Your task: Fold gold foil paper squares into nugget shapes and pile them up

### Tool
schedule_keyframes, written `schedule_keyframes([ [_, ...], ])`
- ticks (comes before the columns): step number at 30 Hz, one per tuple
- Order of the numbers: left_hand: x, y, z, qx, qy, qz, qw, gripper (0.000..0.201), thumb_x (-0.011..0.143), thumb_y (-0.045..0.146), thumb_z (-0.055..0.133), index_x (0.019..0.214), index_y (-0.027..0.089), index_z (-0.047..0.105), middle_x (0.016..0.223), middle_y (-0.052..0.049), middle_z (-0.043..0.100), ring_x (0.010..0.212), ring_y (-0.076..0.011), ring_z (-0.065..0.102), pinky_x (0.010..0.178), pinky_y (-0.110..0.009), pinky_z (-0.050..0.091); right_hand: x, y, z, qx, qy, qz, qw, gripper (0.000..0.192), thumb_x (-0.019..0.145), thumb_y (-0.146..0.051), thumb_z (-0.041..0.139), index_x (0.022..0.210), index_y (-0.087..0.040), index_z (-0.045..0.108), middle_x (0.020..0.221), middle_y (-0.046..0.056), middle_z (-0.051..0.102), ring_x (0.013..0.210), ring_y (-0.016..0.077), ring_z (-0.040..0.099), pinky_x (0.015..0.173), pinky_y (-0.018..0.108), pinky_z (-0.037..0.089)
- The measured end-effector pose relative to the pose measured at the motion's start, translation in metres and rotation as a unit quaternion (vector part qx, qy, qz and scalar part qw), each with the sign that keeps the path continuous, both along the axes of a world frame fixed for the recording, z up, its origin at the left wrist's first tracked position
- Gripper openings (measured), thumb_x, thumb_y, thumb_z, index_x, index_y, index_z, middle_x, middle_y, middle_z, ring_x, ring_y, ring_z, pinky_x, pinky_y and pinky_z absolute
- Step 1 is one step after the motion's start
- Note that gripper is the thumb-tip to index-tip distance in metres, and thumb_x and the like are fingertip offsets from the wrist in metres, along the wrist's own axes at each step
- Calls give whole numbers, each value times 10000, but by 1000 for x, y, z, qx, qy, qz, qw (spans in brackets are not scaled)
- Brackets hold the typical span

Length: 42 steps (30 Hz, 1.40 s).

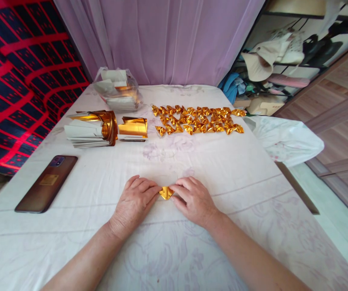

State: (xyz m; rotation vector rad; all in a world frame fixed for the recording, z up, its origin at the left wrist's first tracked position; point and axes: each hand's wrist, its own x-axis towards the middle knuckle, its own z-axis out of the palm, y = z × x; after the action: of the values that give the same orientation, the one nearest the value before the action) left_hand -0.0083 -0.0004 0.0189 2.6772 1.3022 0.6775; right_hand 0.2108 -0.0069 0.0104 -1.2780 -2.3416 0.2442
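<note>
A small piece of folded gold foil paper (166, 193) lies between my two hands, low over the near middle of the table. Its left corner is pinched in the fingers of my left hand (137, 200). On the other side, my right hand (194, 200) grips the right corner between thumb and fingers. The foil's pointed end faces me. Farther back, several finished-looking folded gold pieces (202, 120) are laid out in rows. To their left are a short stack of gold foil sheets (133, 128) and a thicker curled stack (92, 128).
A clear plastic bag (117, 91) with more foil paper stands at the back left. A brown phone (48, 184) lies on the left of the patterned tablecloth (107, 250). Off the right edge hangs a white plastic bag (286, 139). Shelves with a cap (260, 60) and shoes stand behind.
</note>
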Motion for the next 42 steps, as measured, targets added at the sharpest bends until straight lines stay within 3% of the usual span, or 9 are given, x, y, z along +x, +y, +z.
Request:
schedule_keyframes([
  [18,1,1,0,-32,-5,-26,999,193,893,330,630,1045,232,697,925,-33,664,874,-202,568,893,-417,421,6,4,1,-11,10,42,999,144,882,-251,624,1010,-210,677,931,56,635,872,196,564,792,346,470],
  [32,4,0,-3,-17,-5,-11,1000,237,957,378,521,994,235,707,875,-27,675,825,-185,568,900,-420,417,7,4,2,-36,16,51,998,221,819,-248,671,1037,-210,666,977,58,625,906,206,557,815,364,474],
  [42,3,0,-1,-35,-3,-14,999,216,937,367,552,992,221,702,900,-41,661,852,-205,557,850,-403,431,5,5,1,-8,13,44,999,156,925,-242,554,964,-225,704,895,51,623,843,181,549,767,329,470],
])
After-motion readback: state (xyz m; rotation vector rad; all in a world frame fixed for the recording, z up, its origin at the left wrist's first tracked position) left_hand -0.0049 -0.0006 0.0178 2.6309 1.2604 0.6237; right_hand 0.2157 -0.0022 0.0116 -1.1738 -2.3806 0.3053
